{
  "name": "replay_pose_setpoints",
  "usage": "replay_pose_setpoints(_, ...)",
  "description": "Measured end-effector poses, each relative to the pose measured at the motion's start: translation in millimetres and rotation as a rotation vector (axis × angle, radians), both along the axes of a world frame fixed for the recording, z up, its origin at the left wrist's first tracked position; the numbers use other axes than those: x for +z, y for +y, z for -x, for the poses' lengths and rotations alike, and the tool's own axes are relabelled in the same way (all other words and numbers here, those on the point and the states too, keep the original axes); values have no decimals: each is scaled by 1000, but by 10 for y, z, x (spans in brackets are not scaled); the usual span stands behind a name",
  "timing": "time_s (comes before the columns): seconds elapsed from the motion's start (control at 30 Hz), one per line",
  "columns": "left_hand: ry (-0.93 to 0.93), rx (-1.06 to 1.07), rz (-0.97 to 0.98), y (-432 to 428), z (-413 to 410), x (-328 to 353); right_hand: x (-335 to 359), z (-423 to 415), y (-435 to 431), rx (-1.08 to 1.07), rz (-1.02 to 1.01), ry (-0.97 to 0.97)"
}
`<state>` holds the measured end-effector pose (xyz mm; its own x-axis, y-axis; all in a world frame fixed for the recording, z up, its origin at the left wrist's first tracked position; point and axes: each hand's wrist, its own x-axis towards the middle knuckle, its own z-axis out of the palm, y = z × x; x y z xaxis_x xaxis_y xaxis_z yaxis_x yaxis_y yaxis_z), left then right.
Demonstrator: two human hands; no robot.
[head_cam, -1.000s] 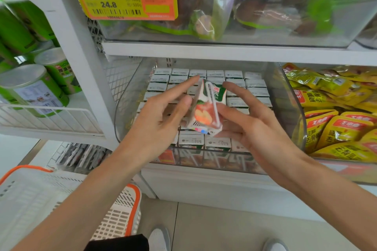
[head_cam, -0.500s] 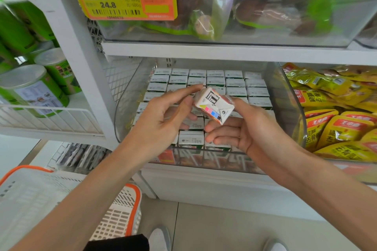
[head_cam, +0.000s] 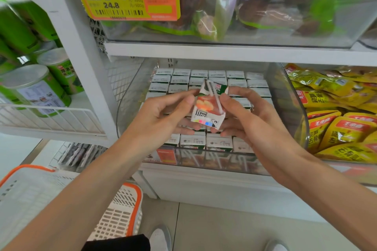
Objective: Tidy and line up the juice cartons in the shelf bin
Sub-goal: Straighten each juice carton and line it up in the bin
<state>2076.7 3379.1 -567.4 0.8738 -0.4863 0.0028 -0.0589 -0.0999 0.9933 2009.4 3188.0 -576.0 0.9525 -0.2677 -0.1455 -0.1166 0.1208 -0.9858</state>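
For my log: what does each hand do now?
Left hand: holding the small white fruit-printed juice carton.
Right hand: holding the same carton.

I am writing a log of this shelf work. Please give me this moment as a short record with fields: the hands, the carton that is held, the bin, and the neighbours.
held item: one juice carton, upright and slightly tilted, fruit picture and straw facing the camera
left hand: fingertips on the carton's left edge
right hand: thumb on the carton's right edge, fingers underneath
position: above the clear shelf bin, not inside it
bin contents: rows of cartons, tops up
right neighbour: yellow snack packets
left neighbour: green cans
below left: white basket, orange rim
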Motion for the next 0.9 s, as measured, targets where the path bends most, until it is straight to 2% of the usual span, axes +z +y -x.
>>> replay_pose_setpoints(0.2, -154, -64, -18, -16, 48, 20, -11, -37, -50, 312, -310, 153)
replay_pose_setpoints(0.3, -254, -63, -66, -36, 49, 27, -9, -39, -87, 418, -358, 150)
replay_pose_setpoints(0.43, -308, -64, -65, -29, 45, 26, 0, -40, -136, 454, -387, 156)
replay_pose_setpoints(0.63, -292, -43, -62, -27, 55, 52, -55, -58, -102, 211, -209, 44)
replay_pose_setpoints(0.83, -241, 60, -56, -16, 0, -1, -93, 7, -72, 151, 236, -248)
replay_pose_setpoints(0.9, -324, 66, -127, -13, -16, -23, -87, 5, -59, 157, 362, -333)
